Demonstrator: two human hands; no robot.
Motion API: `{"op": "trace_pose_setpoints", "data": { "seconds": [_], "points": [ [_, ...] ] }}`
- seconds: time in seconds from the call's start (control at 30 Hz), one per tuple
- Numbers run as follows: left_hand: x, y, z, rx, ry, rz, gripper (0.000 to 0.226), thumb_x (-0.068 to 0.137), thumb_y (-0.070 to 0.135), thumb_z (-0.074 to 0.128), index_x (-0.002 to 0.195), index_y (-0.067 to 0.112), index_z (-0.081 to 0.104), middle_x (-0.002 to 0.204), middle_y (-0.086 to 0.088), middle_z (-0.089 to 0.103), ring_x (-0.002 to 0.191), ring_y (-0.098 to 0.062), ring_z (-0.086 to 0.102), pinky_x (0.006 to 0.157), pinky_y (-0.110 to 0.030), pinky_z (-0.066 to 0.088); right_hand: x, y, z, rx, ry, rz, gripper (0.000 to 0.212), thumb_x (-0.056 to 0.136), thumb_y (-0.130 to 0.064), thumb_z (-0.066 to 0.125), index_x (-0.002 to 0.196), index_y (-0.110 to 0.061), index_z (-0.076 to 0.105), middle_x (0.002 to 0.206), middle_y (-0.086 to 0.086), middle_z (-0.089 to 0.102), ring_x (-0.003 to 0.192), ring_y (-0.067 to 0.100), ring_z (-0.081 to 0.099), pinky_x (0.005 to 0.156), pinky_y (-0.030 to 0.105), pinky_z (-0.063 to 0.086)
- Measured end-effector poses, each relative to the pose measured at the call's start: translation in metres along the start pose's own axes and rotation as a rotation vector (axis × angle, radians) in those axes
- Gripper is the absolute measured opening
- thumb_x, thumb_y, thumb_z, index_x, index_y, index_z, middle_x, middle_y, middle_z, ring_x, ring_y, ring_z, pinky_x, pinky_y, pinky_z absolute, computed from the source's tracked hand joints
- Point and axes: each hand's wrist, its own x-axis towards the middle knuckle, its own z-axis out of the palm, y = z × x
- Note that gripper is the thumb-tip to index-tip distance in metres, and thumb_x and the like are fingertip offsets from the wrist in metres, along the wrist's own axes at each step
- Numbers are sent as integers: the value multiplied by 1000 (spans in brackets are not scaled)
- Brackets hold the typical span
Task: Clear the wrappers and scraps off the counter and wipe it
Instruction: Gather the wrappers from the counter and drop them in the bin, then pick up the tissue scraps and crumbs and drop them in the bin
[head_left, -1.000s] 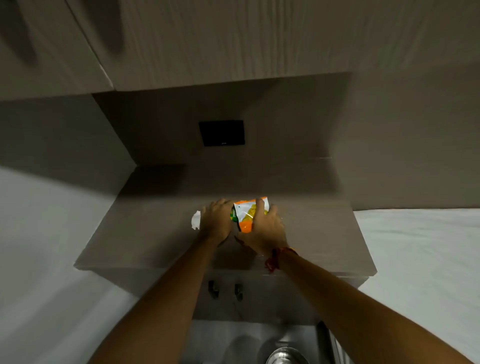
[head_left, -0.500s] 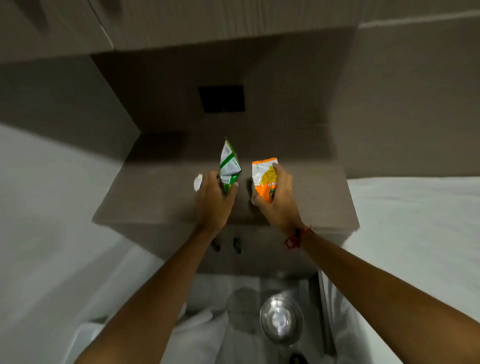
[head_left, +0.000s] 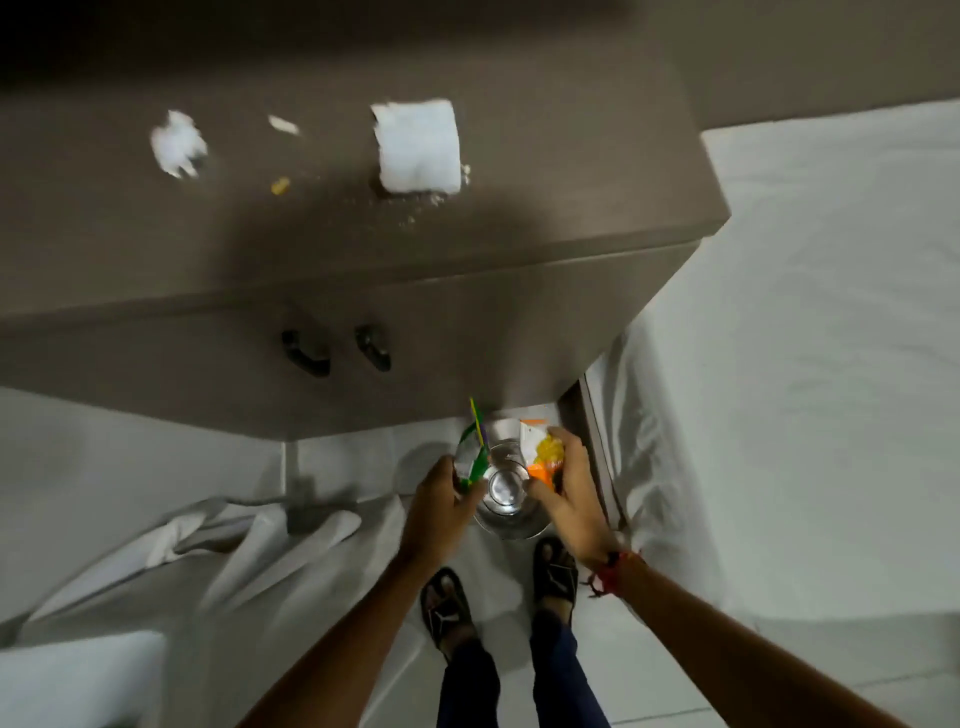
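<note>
My left hand (head_left: 437, 506) grips a green and white wrapper (head_left: 471, 453). An orange and yellow wrapper (head_left: 543, 457) is held in my right hand (head_left: 569, 496). Both hands hover low over a round steel bin (head_left: 506, 493) on the floor below the counter's front. On the grey counter (head_left: 571, 182) lie a folded white cloth (head_left: 418, 145), a crumpled white tissue (head_left: 178, 143), a small white paper scrap (head_left: 283, 124), a yellow crumb (head_left: 280, 185) and fine crumbs beside the cloth.
Two dark handles (head_left: 332, 349) sit on the cabinet front under the counter. White sheets cover a bed (head_left: 810, 338) at the right and drape over the floor at the left (head_left: 249, 551). My sandalled feet (head_left: 498, 597) stand just behind the bin.
Both hands have come down from the counter to the steel bin on the floor, each still holding its wrapper. The view has tilted down, showing the counter top and my feet.
</note>
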Motion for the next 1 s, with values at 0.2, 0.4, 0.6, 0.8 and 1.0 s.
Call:
{"op": "trace_pose_setpoints", "data": {
  "seconds": [0.2,0.4,0.6,0.8,1.0],
  "points": [
    [75,-114,125,-81,-237,-409,50,85,43,71,121,9,65,117,-17,72,109,-38,69,89,-48,60,58,160,48,305,120,450,49,83,5,61,130,5,46,117,23,55,98,32,64,77,32,57],
    [103,-145,178,135,-248,-344,57,87,34,73,136,9,56,129,-20,68,120,-37,64,95,-37,53,79,229,65,226,62,466,57,91,0,60,145,-8,42,130,19,60,109,28,64,89,42,56],
    [79,-77,93,84,-1,39,36,95,14,62,131,9,58,126,-11,64,119,-26,61,92,-20,44,69,136,41,-514,-32,19,47,86,-20,55,131,-29,46,130,-2,50,119,19,50,97,41,51],
    [45,63,-51,-5,350,472,20,99,12,53,114,17,65,109,1,68,100,-13,66,89,-31,56,82,-69,32,-595,-1,-599,26,85,-3,55,107,-16,63,106,0,59,94,21,58,73,37,53],
    [25,191,-215,-13,725,778,15,101,21,51,103,19,66,97,5,66,88,-8,63,82,-16,49,94,-283,20,-437,144,-978,17,82,-6,52,96,-15,55,90,0,55,80,22,54,66,33,46]
  ]
}}
